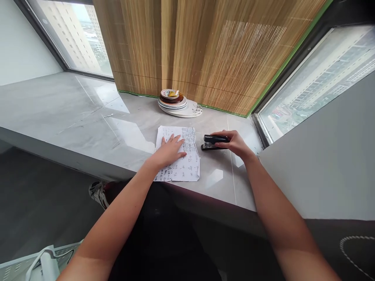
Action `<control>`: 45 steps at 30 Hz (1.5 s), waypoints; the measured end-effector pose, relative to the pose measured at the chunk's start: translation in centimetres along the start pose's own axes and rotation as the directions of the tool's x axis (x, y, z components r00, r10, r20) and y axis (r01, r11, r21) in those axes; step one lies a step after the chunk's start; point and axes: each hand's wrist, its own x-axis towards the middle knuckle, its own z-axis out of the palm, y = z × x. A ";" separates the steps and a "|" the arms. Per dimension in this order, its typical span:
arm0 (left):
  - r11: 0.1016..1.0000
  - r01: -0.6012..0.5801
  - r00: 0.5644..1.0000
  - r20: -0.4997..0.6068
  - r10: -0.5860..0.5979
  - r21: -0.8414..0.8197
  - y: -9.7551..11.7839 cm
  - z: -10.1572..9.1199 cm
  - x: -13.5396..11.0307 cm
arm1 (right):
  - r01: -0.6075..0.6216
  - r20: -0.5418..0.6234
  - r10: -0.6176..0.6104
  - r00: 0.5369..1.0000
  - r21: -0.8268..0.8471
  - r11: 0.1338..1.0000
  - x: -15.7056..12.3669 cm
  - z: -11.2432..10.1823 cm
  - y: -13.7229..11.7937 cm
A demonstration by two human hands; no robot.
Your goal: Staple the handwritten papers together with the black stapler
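Observation:
A sheet of white paper (190,164) covered in handwriting lies at the front edge of the grey stone sill; whether more sheets are beneath it I cannot tell. My left hand (170,151) rests flat on it with the fingers spread. To the right of the paper, my right hand (234,143) grips the rear end of a black stapler (211,139). The stapler's front end points left toward the paper, a small gap apart from it. Its jaws stand slightly apart.
Behind the paper, several stacked plates (181,111) sit against a bamboo blind (190,47). Windows flank the blind on both sides. A grey wall (328,156) borders the sill at right. At lower left is a white perforated rack (17,265) with a cable.

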 end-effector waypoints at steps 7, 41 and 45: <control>0.999 -0.036 0.999 -0.015 0.036 -0.013 1.6 1.1 0.5 | 0.075 0.135 -0.070 0.988 -0.031 0.997 -0.2 1.2 -0.7; 0.997 -0.080 0.997 0.000 0.080 -0.014 2.5 2.3 0.7 | 0.348 0.259 -0.256 0.931 -0.425 0.836 -0.6 4.5 -2.9; 0.997 -0.074 0.997 -0.005 0.074 -0.016 2.6 2.3 0.6 | 0.360 0.269 -0.257 0.928 -0.472 0.805 -0.6 4.9 -2.8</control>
